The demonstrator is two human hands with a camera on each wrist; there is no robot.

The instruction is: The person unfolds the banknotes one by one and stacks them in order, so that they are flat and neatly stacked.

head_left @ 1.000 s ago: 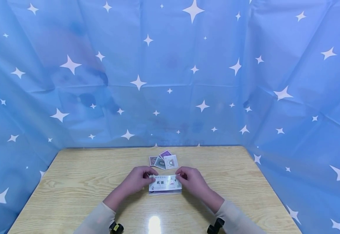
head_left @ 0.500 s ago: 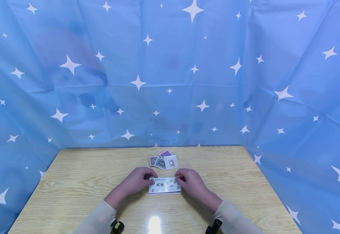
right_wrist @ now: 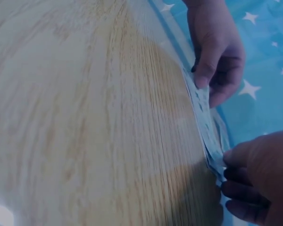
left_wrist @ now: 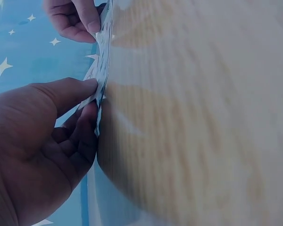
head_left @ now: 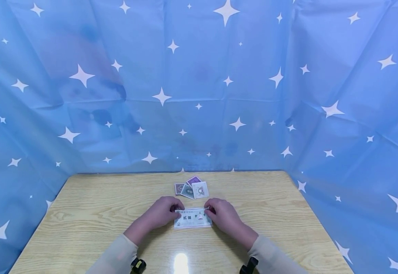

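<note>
A pale greenish play banknote (head_left: 192, 219) printed with a 2 and a small cartoon figure lies over another note, whose edges show along it. My left hand (head_left: 162, 211) pinches its left end, thumb on top and fingers beneath, as the left wrist view shows. At the other end, my right hand (head_left: 223, 215) pinches the note the same way. From the side, the note (left_wrist: 103, 61) sits close over the wooden surface, with thin layers visible along its edge.
Beyond the hands lies a loose group of square cards: a white one (head_left: 200, 190), a grey-green one (head_left: 187, 191), a purple one (head_left: 193, 180) and a dark reddish one (head_left: 178, 188). The wooden table (head_left: 109, 198) ends at a blue star-printed curtain (head_left: 199, 83).
Both hands have brought the top note slightly down and toward the person, so it now covers most of the purplish note that showed below it. The square cards have stayed put.
</note>
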